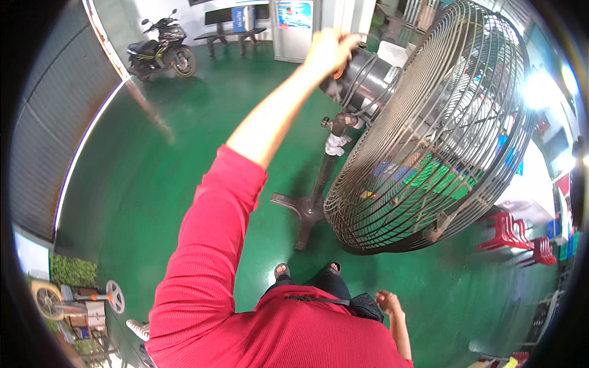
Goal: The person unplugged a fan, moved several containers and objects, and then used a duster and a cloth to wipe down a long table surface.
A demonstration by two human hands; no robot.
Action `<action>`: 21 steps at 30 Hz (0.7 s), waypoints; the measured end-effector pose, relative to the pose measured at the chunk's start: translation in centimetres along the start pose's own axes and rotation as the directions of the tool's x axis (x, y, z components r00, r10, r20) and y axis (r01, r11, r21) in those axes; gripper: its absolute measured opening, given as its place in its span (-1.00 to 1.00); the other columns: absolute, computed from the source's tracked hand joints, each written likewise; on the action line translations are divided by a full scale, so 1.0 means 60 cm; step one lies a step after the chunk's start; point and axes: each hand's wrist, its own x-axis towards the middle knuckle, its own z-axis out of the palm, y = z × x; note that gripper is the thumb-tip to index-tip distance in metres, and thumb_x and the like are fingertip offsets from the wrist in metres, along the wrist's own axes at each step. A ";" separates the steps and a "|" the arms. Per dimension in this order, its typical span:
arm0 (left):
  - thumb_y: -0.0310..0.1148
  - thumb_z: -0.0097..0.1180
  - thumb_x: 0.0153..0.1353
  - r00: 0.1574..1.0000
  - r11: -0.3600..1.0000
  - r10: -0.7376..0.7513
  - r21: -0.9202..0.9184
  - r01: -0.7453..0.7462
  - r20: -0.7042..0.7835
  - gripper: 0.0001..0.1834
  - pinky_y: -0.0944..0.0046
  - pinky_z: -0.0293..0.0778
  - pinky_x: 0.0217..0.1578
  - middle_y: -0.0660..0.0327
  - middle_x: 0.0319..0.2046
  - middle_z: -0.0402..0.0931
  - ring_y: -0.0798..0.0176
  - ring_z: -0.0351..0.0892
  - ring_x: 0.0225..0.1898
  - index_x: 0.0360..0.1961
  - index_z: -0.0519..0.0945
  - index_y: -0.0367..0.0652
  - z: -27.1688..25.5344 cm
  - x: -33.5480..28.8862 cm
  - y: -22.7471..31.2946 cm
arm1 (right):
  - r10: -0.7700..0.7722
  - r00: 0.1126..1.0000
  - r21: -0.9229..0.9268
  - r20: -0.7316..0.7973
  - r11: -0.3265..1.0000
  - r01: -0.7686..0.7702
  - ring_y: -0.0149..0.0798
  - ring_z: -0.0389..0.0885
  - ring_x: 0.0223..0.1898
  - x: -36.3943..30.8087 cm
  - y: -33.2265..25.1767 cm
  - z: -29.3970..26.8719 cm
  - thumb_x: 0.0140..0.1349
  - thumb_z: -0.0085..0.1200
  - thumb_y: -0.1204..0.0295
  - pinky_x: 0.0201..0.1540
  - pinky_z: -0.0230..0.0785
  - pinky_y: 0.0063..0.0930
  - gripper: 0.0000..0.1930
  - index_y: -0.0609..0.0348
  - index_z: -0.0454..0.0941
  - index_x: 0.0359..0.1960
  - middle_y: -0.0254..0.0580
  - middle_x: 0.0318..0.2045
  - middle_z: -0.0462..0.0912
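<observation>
Head view: left hand (331, 54) lay over the rear of the motor housing (369, 81) — contact made, firmness of grip untellable; right hand (388, 302) hung loosely curled, apparently empty. Fan (423, 138) stood assembled on green floor (159, 196); work remaining — unclear to me.

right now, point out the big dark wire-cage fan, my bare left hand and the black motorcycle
Big dark wire-cage fan (423, 132), head view: middle of the cage
Bare left hand (329, 53), head view: back of the hand
Black motorcycle (161, 51), head view: middle of its body

Wide downward view from head height
</observation>
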 end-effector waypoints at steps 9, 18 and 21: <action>-0.42 0.06 -0.01 0.827 0.422 -0.533 0.904 0.074 0.181 -0.87 0.32 0.41 -0.64 0.19 -0.67 0.50 0.36 0.44 -0.70 -0.43 0.59 -0.20 -0.167 0.106 -0.076 | 0.131 0.991 0.115 0.032 0.984 -0.134 -0.09 0.56 -0.24 -0.058 0.030 0.081 0.04 -0.04 0.41 -0.18 0.39 -0.30 -0.70 -0.13 0.51 -0.15 -0.12 -0.30 0.59; -0.30 0.06 0.07 0.942 0.971 0.236 -0.106 -0.216 0.238 -0.73 0.53 0.23 -0.73 0.30 -0.76 0.36 0.48 0.30 -0.75 -0.31 0.51 -0.32 -0.460 -0.001 0.137 | -0.117 0.959 -0.564 0.258 0.787 0.248 -0.08 0.52 -0.19 0.034 -0.202 -0.012 0.02 -0.03 0.32 -0.18 0.38 -0.26 -0.72 0.00 0.49 -0.19 -0.10 -0.27 0.56; -0.29 -0.02 0.15 0.900 0.852 0.436 -0.311 -0.421 -0.021 -0.66 0.51 0.37 -0.61 0.31 -0.59 0.41 0.47 0.34 -0.65 -0.11 0.42 -0.29 -0.480 -0.005 0.134 | -0.505 0.842 -0.202 0.189 0.819 0.537 -0.08 0.45 -0.12 0.027 -0.395 -0.038 0.08 -0.04 0.25 -0.13 0.34 -0.28 -0.68 0.05 0.44 -0.13 -0.13 -0.20 0.51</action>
